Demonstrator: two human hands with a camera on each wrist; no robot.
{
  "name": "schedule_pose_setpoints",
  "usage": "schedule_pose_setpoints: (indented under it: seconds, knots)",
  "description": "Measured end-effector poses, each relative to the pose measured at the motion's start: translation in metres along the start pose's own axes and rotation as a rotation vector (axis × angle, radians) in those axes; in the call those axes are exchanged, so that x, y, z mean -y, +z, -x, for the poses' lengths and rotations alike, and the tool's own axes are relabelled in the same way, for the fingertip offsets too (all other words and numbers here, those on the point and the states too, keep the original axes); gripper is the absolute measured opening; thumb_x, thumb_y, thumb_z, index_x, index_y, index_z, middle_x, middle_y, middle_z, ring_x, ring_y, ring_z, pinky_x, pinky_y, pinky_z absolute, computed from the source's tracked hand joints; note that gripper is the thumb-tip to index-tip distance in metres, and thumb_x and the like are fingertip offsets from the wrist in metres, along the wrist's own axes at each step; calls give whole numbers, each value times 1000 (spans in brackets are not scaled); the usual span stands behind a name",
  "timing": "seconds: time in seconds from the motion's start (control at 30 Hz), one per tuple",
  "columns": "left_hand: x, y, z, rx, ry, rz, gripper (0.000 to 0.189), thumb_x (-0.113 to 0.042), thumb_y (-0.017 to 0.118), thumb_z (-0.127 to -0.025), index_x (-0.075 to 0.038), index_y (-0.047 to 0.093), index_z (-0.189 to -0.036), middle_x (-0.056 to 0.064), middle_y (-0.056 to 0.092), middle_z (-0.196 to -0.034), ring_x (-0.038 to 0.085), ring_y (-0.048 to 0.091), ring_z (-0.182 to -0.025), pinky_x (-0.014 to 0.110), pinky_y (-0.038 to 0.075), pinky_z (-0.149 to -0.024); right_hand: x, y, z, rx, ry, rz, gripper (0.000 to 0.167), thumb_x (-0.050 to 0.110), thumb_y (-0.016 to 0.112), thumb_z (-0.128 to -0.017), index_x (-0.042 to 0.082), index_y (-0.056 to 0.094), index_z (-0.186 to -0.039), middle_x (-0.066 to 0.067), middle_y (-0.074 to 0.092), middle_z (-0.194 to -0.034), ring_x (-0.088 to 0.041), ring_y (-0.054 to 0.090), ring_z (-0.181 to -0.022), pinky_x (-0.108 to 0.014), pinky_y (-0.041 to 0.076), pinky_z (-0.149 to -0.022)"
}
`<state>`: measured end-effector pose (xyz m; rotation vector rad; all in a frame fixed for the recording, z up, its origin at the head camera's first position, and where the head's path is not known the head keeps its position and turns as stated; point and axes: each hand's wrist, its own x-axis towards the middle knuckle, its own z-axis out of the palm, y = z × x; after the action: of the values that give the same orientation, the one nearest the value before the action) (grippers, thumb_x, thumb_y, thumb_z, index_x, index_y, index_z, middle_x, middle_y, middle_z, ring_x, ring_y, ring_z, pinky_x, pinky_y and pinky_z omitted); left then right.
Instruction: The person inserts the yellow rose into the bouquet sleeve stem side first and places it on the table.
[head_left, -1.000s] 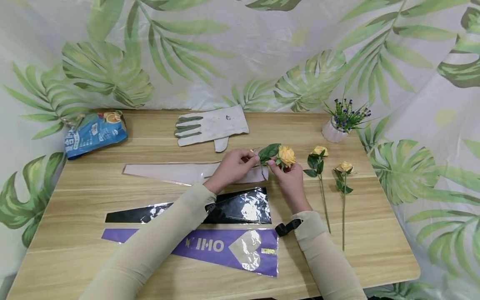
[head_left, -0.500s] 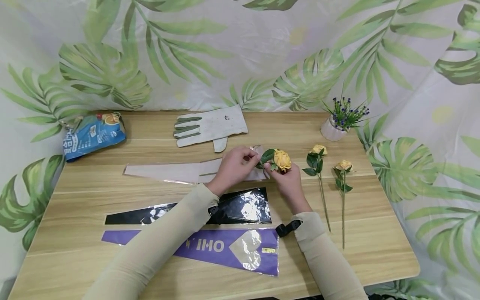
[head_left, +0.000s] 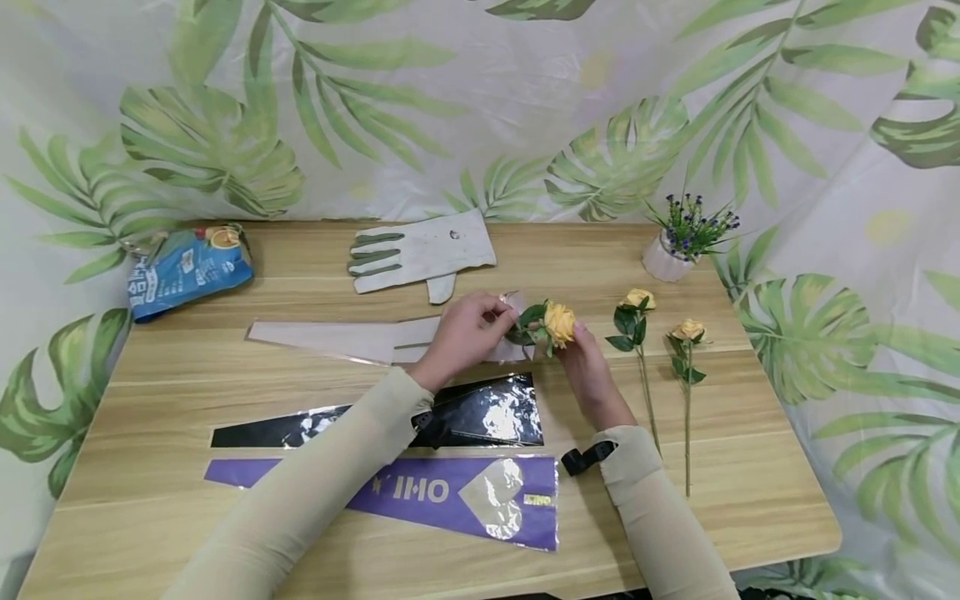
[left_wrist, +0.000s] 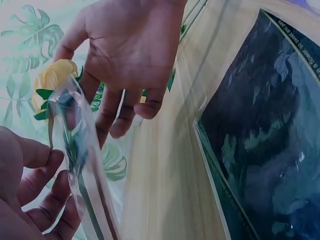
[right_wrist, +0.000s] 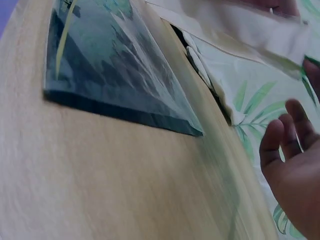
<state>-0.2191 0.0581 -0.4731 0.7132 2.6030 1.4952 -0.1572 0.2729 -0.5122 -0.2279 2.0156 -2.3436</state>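
Note:
My left hand point(head_left: 467, 335) pinches the open end of a pale, clear-edged flower sleeve point(head_left: 322, 340) between thumb and fingertips. A yellow artificial rose point(head_left: 559, 323) lies with its stem inside that sleeve, its bloom and leaves out at the right end. In the left wrist view, the stem shows through the sleeve's clear film point(left_wrist: 82, 150). My right hand point(head_left: 590, 372) is at the bloom's right side, its fingers loosely bent and the palm bare in the left wrist view; whether a fingertip touches the petals is hard to tell.
Two more yellow roses point(head_left: 640, 333) point(head_left: 687, 375) lie to the right. A black sleeve point(head_left: 480, 412) and a purple sleeve point(head_left: 405, 492) lie nearer me. Behind are a work glove point(head_left: 427, 250), a blue bag point(head_left: 191, 271) and a small potted plant point(head_left: 669, 258).
My right hand has let go of the rose below its bloom and shifted right. The rose has moved slightly left and down, into the sleeve. My left hand stays at the sleeve's end.

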Motion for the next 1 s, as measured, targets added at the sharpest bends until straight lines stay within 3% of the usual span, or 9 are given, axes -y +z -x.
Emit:
schedule_pose_setpoints:
  seconds: [0.13,0.27,0.37,0.47,0.57,0.7,0.87,1.0]
  knots:
    - [-4,-2,2,29,20,-25,20,-28,66,-99,-12,77,-97,-2,64,-94,17,59,-88,34,47,-79,-2,0,2,44,55,65,61,40,35,-107,-8,47,-143,-16,51,-143,-25,45,-133,-46,25,-115]
    - [-5,-3,3,40,43,-71,22,-30,64,-99,-12,78,-98,-3,63,-93,17,59,-86,34,44,-80,-2,2,3,62,59,85,55,30,37,-107,-13,50,-138,-19,50,-144,-28,48,-130,-47,29,-114]
    - [-5,-4,3,35,47,-83,23,-31,64,-99,-13,78,-98,-5,63,-93,15,58,-86,34,43,-81,-1,4,3,56,52,88,54,31,38,-107,-12,52,-138,-16,49,-146,-27,47,-132,-48,28,-114]
    - [-5,-4,3,32,50,-68,22,-30,65,-98,-13,78,-96,-5,63,-92,15,58,-85,33,44,-80,-2,3,3,34,59,116,55,39,42,-108,-7,57,-134,-16,55,-138,-30,51,-124,-51,32,-111]
    - [-4,-4,4,31,56,-45,20,-28,66,-97,-12,78,-95,-4,64,-93,14,58,-84,32,46,-79,-5,2,1,-34,92,145,52,44,48,-106,0,63,-130,-13,60,-129,-31,55,-116,-52,38,-105]
    - [-4,-4,4,35,64,-36,21,-28,65,-97,-11,78,-96,-4,65,-95,14,59,-86,32,47,-79,-10,4,-2,-158,105,177,42,38,63,-102,6,65,-129,-11,62,-124,-31,57,-110,-48,47,-96]
    - [-5,-4,5,43,65,-30,21,-28,64,-98,-12,78,-96,-3,65,-95,14,59,-86,33,47,-80,-10,11,-3,-295,18,233,36,30,76,-93,7,69,-120,-11,64,-115,-27,58,-102,-38,53,-84]
    - [-6,-4,4,46,56,-10,21,-27,63,-99,-12,78,-97,-3,65,-96,13,60,-86,32,48,-79,-8,14,-1,-318,-51,287,27,26,74,-95,7,73,-115,-8,69,-115,-24,61,-106,-33,50,-84]
